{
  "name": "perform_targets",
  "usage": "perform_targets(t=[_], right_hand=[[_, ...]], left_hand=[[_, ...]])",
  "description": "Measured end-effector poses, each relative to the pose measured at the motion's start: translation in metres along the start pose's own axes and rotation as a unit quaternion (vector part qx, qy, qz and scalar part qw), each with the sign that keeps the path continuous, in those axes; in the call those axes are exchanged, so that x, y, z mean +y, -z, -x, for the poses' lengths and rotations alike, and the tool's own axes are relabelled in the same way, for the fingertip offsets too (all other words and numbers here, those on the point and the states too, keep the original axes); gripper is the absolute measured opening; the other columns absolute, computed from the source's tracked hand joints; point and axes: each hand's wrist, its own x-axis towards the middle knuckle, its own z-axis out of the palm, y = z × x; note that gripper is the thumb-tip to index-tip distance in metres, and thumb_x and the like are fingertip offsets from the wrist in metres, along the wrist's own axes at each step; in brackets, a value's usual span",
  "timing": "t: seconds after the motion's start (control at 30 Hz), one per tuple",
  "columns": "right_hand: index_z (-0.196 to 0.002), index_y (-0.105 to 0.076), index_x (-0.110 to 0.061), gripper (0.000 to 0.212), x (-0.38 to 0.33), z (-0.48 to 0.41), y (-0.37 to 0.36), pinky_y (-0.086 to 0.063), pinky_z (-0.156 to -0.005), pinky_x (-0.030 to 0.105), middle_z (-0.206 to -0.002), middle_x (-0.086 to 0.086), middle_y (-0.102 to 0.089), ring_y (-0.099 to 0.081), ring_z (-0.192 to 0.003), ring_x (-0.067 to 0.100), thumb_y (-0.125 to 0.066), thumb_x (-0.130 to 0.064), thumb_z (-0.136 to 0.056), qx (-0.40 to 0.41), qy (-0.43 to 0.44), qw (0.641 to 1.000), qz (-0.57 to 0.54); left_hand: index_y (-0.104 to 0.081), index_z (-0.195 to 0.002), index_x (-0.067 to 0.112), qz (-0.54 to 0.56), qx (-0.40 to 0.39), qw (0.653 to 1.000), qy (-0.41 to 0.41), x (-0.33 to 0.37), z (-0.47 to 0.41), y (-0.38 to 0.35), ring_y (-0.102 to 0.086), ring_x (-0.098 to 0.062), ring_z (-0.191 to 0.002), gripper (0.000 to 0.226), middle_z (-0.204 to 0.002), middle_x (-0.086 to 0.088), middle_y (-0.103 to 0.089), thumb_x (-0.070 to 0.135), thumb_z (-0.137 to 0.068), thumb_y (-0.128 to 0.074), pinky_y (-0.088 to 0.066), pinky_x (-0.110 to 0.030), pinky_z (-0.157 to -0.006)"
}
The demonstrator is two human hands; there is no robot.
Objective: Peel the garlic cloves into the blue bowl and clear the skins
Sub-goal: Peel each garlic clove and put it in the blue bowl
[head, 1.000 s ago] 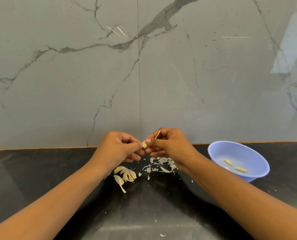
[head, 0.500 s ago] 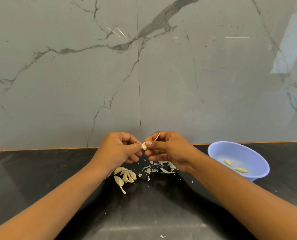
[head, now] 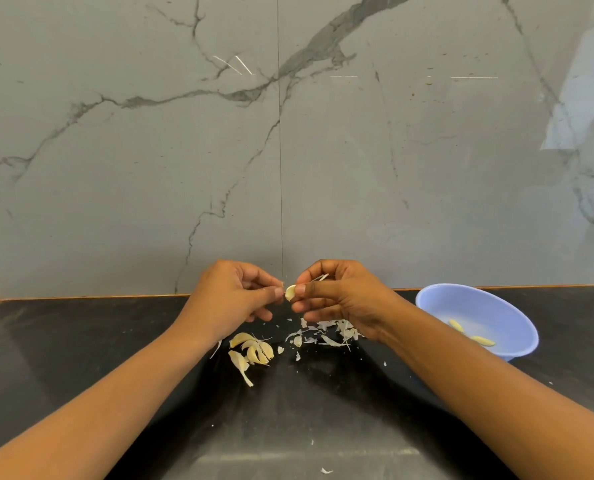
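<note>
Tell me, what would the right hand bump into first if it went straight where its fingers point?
The garlic clove the right hand pinches, then probably the left hand right behind.

My forearms reach in from the lower corners of the frame and meet at centre. My left hand (head: 233, 299) and right hand (head: 344, 297) face each other, fingers curled, thumbs and forefingers pinching one garlic clove (head: 290, 292) between them.
</note>
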Motion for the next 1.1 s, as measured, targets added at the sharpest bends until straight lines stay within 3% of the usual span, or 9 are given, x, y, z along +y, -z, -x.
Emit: perform_targets(t=[0.17,0.27,0.33,0.5,0.6,0.83,0.9,0.97,1.1], right_hand=[[-0.087,-0.063,-0.008,0.008,0.0001,0.0004,-0.0006,-0.059,-0.062,0.03,-0.085,0.011,-0.073,-0.07,-0.072,0.018,-0.07,-0.005,-0.082,0.01,0.02,1.0,0.019],[-0.085,-0.063,-0.008,0.008,-0.0004,0.0006,-0.0011,-0.058,-0.059,0.028,-0.086,0.009,-0.073,-0.07,-0.073,0.018,-0.07,-0.005,-0.082,0.02,0.036,0.999,0.015],[-0.083,-0.064,-0.008,0.008,-0.0006,0.0008,-0.001,-0.056,-0.057,0.026,-0.083,0.007,-0.071,-0.069,-0.07,0.016,-0.071,-0.005,-0.081,0.031,0.05,0.998,0.007],[-0.082,-0.065,-0.009,0.007,0.0011,-0.001,-0.0021,-0.054,-0.055,0.025,-0.079,0.004,-0.066,-0.066,-0.067,0.011,-0.071,-0.006,-0.081,0.062,0.075,0.995,-0.011],[-0.08,-0.065,-0.011,0.008,0.003,-0.0014,-0.0046,-0.055,-0.057,0.025,-0.083,0.006,-0.066,-0.067,-0.07,0.011,-0.071,-0.006,-0.081,0.068,0.086,0.994,-0.015],[-0.079,-0.067,-0.014,0.007,0.0056,-0.0021,-0.0053,-0.058,-0.064,0.028,-0.077,0.002,-0.067,-0.066,-0.073,0.012,-0.072,-0.011,-0.082,0.079,0.1,0.991,0.045],[-0.081,-0.069,-0.018,0.004,0.005,-0.002,-0.0016,-0.058,-0.067,0.028,-0.076,-0.001,-0.068,-0.064,-0.072,0.01,-0.072,-0.018,-0.083,0.106,0.147,0.964,0.196],[-0.083,-0.07,-0.021,0.007,0.0042,-0.001,-0.0006,-0.056,-0.07,0.027,-0.076,-0.008,-0.068,-0.063,-0.072,0.006,-0.072,-0.027,-0.083,0.125,0.208,0.906,0.346],[-0.086,-0.069,-0.025,0.011,0.0036,0.0014,-0.0058,-0.053,-0.073,0.033,-0.086,-0.013,-0.067,-0.063,-0.077,0.006,-0.067,-0.036,-0.085,0.143,0.267,0.823,0.481]], left_hand=[[-0.069,-0.07,0.006,-0.023,0.025,0.999,-0.008,0.0007,-0.0012,0.0027,-0.067,-0.017,-0.053,0.03,-0.058,-0.006,-0.069,0.034,-0.082,-0.072,-0.057,-0.028,-0.063],[-0.069,-0.087,0.018,-0.003,0.025,0.999,-0.03,0.0017,-0.0003,0.0015,-0.07,-0.015,-0.061,0.009,-0.073,-0.001,-0.073,0.026,-0.084,-0.071,-0.056,-0.029,-0.063],[-0.067,-0.098,0.026,0.032,0.015,0.999,-0.035,0.0025,0.0008,0.0001,-0.072,-0.014,-0.067,0.016,-0.082,0.002,-0.074,0.019,-0.085,-0.071,-0.056,-0.027,-0.063],[-0.073,-0.088,0.018,0.13,0.013,0.991,-0.034,0.0068,0.0045,-0.0015,-0.073,-0.018,-0.073,0.008,-0.08,-0.001,-0.076,0.021,-0.082,-0.069,-0.058,-0.03,-0.066],[-0.073,-0.086,0.018,0.128,0.015,0.991,-0.032,0.0071,0.0054,-0.003,-0.073,-0.016,-0.072,0.014,-0.078,-0.001,-0.076,0.024,-0.073,-0.074,-0.059,-0.027,-0.064],[-0.073,-0.085,0.018,0.102,0.023,0.994,-0.036,0.0036,0.0037,-0.0038,-0.073,-0.014,-0.07,0.004,-0.075,0.002,-0.075,0.017,-0.081,-0.072,-0.059,-0.025,-0.063],[-0.073,-0.084,0.02,0.073,0.038,0.995,-0.053,0.0025,0.0038,-0.0041,-0.073,-0.012,-0.07,0.004,-0.073,0.003,-0.075,0.019,-0.081,-0.073,-0.059,-0.026,-0.063],[-0.074,-0.084,0.022,0.033,0.057,0.995,-0.076,0.0014,0.0043,-0.0045,-0.072,-0.011,-0.069,0.004,-0.07,0.004,-0.074,0.023,-0.08,-0.075,-0.057,-0.022,-0.062],[-0.075,-0.08,0.028,-0.037,0.089,0.989,-0.113,0.0018,0.0067,-0.0044,-0.069,-0.004,-0.064,0.004,-0.066,0.01,-0.072,0.026,-0.078,-0.078,-0.057,-0.019,-0.063]])
